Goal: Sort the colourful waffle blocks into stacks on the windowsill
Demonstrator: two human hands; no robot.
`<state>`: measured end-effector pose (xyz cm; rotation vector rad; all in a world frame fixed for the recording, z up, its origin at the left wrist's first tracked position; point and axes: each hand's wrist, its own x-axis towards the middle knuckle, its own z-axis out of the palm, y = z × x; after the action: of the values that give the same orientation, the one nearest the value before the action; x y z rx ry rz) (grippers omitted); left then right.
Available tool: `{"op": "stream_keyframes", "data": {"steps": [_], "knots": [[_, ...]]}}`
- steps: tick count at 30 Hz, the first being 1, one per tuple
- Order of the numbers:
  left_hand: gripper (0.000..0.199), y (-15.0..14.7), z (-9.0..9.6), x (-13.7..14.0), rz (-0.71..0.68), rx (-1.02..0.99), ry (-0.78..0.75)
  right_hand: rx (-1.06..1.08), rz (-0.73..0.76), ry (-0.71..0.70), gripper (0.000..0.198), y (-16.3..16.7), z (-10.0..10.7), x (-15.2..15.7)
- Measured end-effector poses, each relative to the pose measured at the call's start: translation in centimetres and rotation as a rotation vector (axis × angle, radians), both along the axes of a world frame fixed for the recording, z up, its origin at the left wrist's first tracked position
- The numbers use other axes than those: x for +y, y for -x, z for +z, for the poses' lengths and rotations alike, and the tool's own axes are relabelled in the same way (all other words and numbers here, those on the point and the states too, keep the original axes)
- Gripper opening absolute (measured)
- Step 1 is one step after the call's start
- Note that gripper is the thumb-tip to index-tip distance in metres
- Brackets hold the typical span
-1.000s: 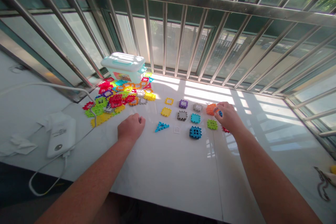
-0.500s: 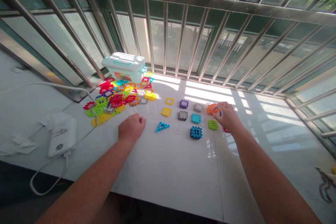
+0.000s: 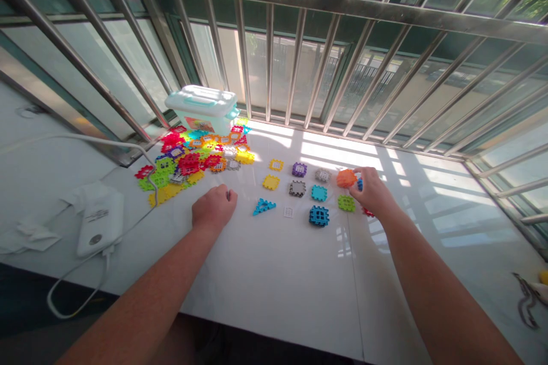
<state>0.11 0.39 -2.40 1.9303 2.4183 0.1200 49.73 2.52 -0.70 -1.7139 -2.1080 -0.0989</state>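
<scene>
My right hand pinches the orange block at its fingertips, at the right end of the laid-out tile row, beside a green tile. Left hand rests curled, empty, on the white table, near the blue triangle.

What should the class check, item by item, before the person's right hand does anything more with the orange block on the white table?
1. Right hand has its fingertips on the orange block: ok.
2. Firm grip on the block: cannot tell.
3. Left hand rests as a fist on the white table, away from the sorted pieces: ok.
4. Green piece lies apart from the block: ok.
5. Red piece fully visible: not ok, the wrist hides most of it.
</scene>
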Motion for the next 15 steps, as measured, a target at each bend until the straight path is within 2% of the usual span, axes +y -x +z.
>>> {"op": "stream_keyframes", "data": {"steps": [15], "knots": [[0.04,0.02,-0.16,0.02,-0.001,0.008,-0.026,0.034,0.012,0.01,0.055,0.47,-0.04,0.23]]}}
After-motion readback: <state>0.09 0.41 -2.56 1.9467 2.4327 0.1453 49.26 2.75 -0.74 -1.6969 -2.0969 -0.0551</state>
